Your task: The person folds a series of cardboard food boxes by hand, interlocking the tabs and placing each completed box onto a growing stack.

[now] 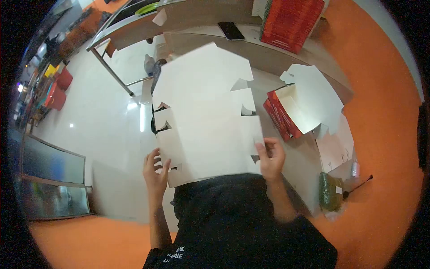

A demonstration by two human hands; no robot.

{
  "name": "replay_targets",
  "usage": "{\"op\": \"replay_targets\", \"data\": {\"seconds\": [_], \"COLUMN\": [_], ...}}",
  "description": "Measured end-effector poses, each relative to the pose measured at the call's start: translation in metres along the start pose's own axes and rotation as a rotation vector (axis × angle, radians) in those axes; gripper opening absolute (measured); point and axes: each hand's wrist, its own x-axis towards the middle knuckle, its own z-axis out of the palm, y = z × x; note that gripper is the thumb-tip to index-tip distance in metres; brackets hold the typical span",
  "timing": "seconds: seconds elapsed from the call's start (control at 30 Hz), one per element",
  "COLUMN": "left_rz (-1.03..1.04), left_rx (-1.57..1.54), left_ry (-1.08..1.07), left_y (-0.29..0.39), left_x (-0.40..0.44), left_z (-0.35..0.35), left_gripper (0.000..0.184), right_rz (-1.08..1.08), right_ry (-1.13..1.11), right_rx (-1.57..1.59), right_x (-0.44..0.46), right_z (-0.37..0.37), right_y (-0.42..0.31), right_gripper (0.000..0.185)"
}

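A flat white cardboard box blank point(210, 130), with slots and notched flaps along its sides, stretches out in front of my body. My left hand point(156, 175) is at its lower left edge, the thumb on the near face and the fingers curled at the edge. On the lower right edge, my right hand point(272, 160) pinches the board between thumb and fingers. To the right stands a folded red box point(283, 117) with its white lid raised and its pale inside showing. The underside of the blank is hidden.
A black phone point(231, 31) lies on the ledge beside a red stack point(292, 24). Another cardboard piece point(336, 145), a green packet point(330, 192) and a small bottle point(355, 169) are at the right. A metal-legged table point(112, 71) stands at the upper left.
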Motion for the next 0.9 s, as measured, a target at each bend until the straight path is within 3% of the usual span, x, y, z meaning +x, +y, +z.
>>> {"op": "replay_targets", "data": {"seconds": [0.13, 0.23, 0.3, 0.4, 0.53, 0.63, 0.67, 0.73, 0.8, 0.87, 0.9], "left_rz": [0.186, -0.040, -0.033, -0.046, 0.201, 0.182, 0.291, 0.502, 0.456, 0.434, 0.307], "left_rx": [-0.045, -0.336, -0.449, -0.454, -0.171, -0.041, 0.130, 0.472, 0.465, 0.363, 0.201], "left_ry": [0.111, 0.108, 0.145, 0.124, 0.088, -0.017, -0.021, -0.025, -0.100, -0.122, -0.150], "left_y": [-0.003, 0.023, 0.025, 0.028, 0.026, 0.021, 0.023, 0.037, 0.038, 0.035, 0.049], "left_x": [0.008, 0.010, 0.010, 0.006, -0.003, -0.010, -0.011, -0.014, -0.012, -0.005, -0.002], "left_z": [-0.004, -0.017, -0.018, -0.013, 0.015, 0.037, 0.041, 0.046, 0.051, 0.054, 0.051], "left_gripper": [0.030, 0.020, 0.015, 0.012, 0.019, 0.028, 0.031, 0.037, 0.041, 0.039, 0.037], "right_rz": [0.157, 0.209, 0.207, 0.521, 0.719, 0.458, 0.434, 0.283, 0.210, 0.248, 0.268], "right_ry": [-0.098, -0.143, -0.170, -0.342, -0.424, -0.618, -0.676, -0.577, -0.535, -0.543, -0.547], "right_rx": [0.391, 0.458, 0.468, 0.867, 0.836, 0.441, 0.249, 0.093, -0.083, -0.002, 0.039], "right_x": [0.013, 0.021, 0.019, 0.018, 0.031, 0.030, 0.033, 0.029, 0.030, 0.034, 0.035], "right_z": [-0.014, -0.011, -0.007, -0.002, 0.016, 0.036, 0.045, 0.052, 0.050, 0.047, 0.044], "right_y": [-0.017, -0.015, -0.015, -0.015, -0.022, -0.001, 0.022, 0.026, 0.021, 0.012, 0.007], "right_gripper": [0.024, 0.029, 0.037, 0.053, 0.063, 0.053, 0.049, 0.039, 0.037, 0.036, 0.036]}}
